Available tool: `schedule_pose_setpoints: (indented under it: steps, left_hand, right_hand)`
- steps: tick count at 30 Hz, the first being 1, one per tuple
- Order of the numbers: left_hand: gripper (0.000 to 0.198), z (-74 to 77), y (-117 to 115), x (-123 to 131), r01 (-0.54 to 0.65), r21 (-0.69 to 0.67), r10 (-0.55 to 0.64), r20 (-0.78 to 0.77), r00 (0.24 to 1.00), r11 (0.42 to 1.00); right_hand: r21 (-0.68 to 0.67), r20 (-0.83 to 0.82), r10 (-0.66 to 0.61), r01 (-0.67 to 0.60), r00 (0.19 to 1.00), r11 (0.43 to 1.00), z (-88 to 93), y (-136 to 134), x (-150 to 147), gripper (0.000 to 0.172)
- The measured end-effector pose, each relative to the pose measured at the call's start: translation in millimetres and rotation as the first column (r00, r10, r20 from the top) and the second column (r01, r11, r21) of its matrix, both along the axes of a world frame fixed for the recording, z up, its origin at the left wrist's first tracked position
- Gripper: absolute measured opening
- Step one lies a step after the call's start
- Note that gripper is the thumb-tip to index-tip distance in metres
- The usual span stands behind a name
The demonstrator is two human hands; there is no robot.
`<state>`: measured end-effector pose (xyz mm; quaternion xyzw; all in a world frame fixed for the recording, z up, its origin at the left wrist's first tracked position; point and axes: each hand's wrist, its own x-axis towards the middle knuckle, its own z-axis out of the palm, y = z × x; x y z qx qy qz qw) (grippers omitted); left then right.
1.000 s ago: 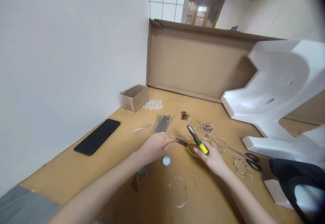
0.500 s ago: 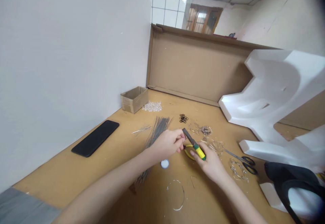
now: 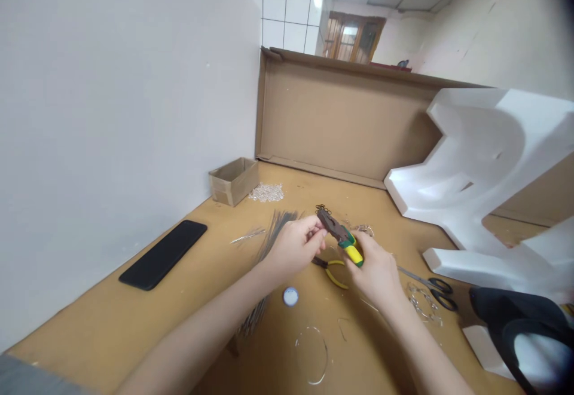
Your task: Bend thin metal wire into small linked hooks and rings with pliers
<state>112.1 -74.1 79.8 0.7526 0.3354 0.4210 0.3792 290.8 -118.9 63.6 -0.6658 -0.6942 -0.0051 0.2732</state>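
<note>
My right hand is closed round the green-and-yellow handles of a pair of pliers, jaws pointing up and left. My left hand is pinched right beside the jaws, fingertips together on something too small to make out. Under both hands a second pair of pliers with yellow handles lies flat on the wooden table. A bundle of thin grey wires lies under my left wrist.
A black phone lies at the left. A small cardboard box and clear beads sit near the wall. Black rings, scissors, a white cap, a wire loop and white foam blocks surround the hands.
Both hands have lifted off the table and come together. The pliers in my right hand rose, and my left hand moved from the wire bundle up to their jaws.
</note>
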Motion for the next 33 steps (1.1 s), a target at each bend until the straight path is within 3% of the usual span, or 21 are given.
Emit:
schedule_pose_setpoints:
  steps: [2, 4, 7, 9, 15, 20, 26, 33]
  left_hand:
    - [0.015, 0.3, -0.9, 1.1, -0.010, 0.088, 0.015, -0.057, 0.998, 0.996]
    - [0.016, 2.0, -1.6, 1.4, -0.014, 0.168, 0.031, -0.098, 0.995, 0.986]
    - [0.017, 4.7, -1.2, -0.3, -0.008, 0.225, 0.036, -0.120, 0.992, 0.974]
    - [0.016, 5.4, -0.4, -1.7, -0.006, 0.229, 0.036, -0.127, 0.991, 0.974]
    - [0.016, 1.2, 0.7, 0.2, 0.016, 0.127, -0.003, -0.099, 0.995, 0.992]
    - [0.015, -2.0, 1.9, 2.6, 0.070, -0.043, -0.069, 0.027, 0.997, 0.997]
    - [0.016, 4.8, 4.5, 2.1, 0.190, -0.311, -0.128, 0.208, 0.970, 0.931]
    - [0.011, 7.1, 1.8, 2.6, 0.173, -0.331, -0.107, 0.206, 0.973, 0.928]
  right_hand:
    - [-0.140, -0.191, 0.096, -0.124, 0.977, 0.982, 4.6, -2.6, 3.0, 0.023]
    - [-0.244, -0.409, 0.175, -0.292, 0.896, 0.925, 9.8, -4.5, 4.8, 0.026]
    - [-0.287, -0.644, 0.198, -0.472, 0.739, 0.833, 14.3, -4.8, 4.1, 0.031]
    - [-0.286, -0.710, 0.179, -0.511, 0.681, 0.810, 13.2, -3.9, 3.0, 0.030]
    - [-0.294, -0.616, 0.194, -0.451, 0.763, 0.843, 3.4, -4.3, 3.1, 0.035]
    - [-0.307, -0.650, 0.234, -0.531, 0.723, 0.789, 6.3, -5.4, 4.3, 0.040]
    - [-0.289, -0.665, 0.263, -0.566, 0.699, 0.772, 6.4, -2.5, 5.2, 0.036]
    - [-0.256, -0.629, 0.282, -0.536, 0.724, 0.805, 3.4, -3.3, -0.1, 0.037]
